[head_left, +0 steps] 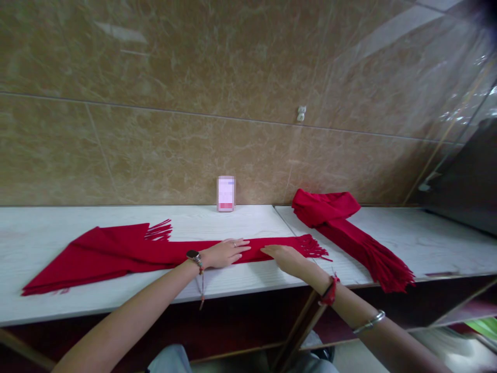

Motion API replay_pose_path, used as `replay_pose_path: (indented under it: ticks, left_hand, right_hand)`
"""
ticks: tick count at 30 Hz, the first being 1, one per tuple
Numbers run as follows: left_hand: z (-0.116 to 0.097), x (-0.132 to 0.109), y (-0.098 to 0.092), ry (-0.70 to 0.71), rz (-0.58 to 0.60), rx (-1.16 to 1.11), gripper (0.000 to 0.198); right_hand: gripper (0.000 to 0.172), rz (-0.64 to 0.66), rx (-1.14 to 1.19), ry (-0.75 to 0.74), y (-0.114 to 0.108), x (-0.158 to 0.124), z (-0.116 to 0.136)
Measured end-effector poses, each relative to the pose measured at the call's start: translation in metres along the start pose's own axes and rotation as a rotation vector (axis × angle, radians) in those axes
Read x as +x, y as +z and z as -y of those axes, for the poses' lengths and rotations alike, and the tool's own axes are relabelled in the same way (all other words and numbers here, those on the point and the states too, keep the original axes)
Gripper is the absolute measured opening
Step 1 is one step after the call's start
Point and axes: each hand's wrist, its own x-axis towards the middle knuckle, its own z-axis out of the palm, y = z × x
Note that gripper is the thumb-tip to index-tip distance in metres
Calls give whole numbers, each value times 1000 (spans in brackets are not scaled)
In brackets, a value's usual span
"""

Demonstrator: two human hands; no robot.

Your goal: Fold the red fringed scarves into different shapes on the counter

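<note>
A long red scarf lies across the white counter, folded at an angle on the left, with fringes at its right end and behind its left part. My left hand rests flat on the strip's middle, fingers spread and pointing right; a ring and a watch are on it. My right hand is on the same strip, nearer the fringed right end, palm down with its fingers pointing left. Its fingers look stretched out and some are hidden behind the hand. A second red scarf lies loosely looped at the right, its fringe hanging toward the front edge.
The white counter runs along a brown marbled tile wall. A phone stands upright against that wall. At the far right is a dark bulky object. Open shelf spaces lie below the counter's front edge.
</note>
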Motion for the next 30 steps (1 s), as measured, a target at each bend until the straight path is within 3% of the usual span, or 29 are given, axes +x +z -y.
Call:
replay_pose_path:
  ticks: [6, 10, 14, 16, 20, 24, 30]
  left_hand:
    - [-5, 7, -6, -140, 155, 7, 48]
    - [-4, 12, -4, -172, 131, -8, 50]
    - [4, 22, -6, -177, 1, -66, 46]
    - [11, 33, -11, -258, -43, -129, 45]
    - [26, 59, -21, -399, 42, -269, 32]
    - [37, 81, -24, -394, 120, -342, 24]
    - [38, 94, -26, -363, 96, -467, 30]
  right_hand:
    - [47, -7, -55, 146, -3, 7, 13]
    - [37, -37, -35, 94, -8, 10, 23]
    - [39, 10, -7, 75, -13, 16, 26]
    - [39, 39, -33, 60, -13, 20, 26]
    - [37, 44, -74, 21, -10, 27, 26]
    - [29, -36, -131, 89, -4, 26, 27]
    - [21, -108, -263, 140, -7, 17, 29]
